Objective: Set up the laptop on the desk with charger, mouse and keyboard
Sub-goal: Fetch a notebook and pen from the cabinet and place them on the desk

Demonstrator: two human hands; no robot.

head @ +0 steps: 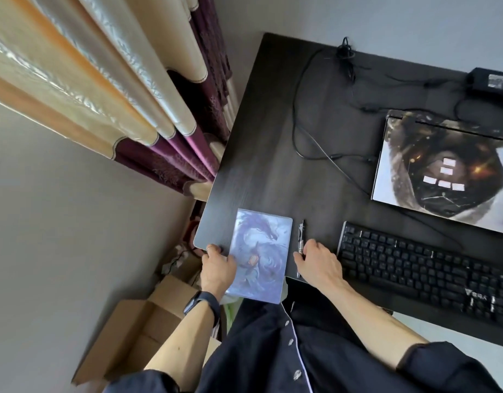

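Note:
A closed laptop [443, 171] with a dark printed lid lies at the right of the dark desk [261, 154]. In front of it sits a black keyboard [420, 268]. The black charger brick [491, 82] rests at the back right, its cable [304, 131] looping across the desk. At the near left corner lies a pale blue dragon-print pad [261, 251], overhanging the desk's front edge. My left hand [217, 268] grips the pad's left edge. My right hand [318, 265] rests on a pen [301, 239] beside the pad. No mouse is in view.
Cream and purple curtains [117, 89] hang left of the desk. Open cardboard boxes [137, 327] stand on the floor below the desk's left corner. A bundled cable knot [345, 51] lies at the desk's back edge against the wall.

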